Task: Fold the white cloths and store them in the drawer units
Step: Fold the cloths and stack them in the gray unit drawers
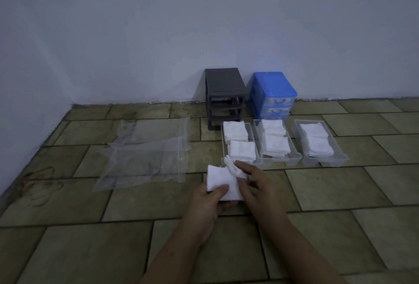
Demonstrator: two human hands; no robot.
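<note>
Down on the tiled floor (340, 193), close in front of me, I have a white cloth (223, 183) held up between both hands. My left hand (212, 202) grips its near edge, thumb curled over the top; my right hand (258, 184) has the index finger stretched out over the cloth's loose, layered corner while the other fingers pinch it. Beyond it sit three clear drawers pulled out onto the floor: the left drawer (252, 133), middle drawer (292, 155) and right drawer (340, 158), each holding two stacks of folded cloths. The grey drawer unit (224, 93) stands empty-framed by the wall, beside the blue drawer unit (272, 93), whose drawers are in. Two clear plastic bags (145, 154) lie emptied at left. I judge folding nearly done; this cloth and re-seating the drawers remain.
</note>
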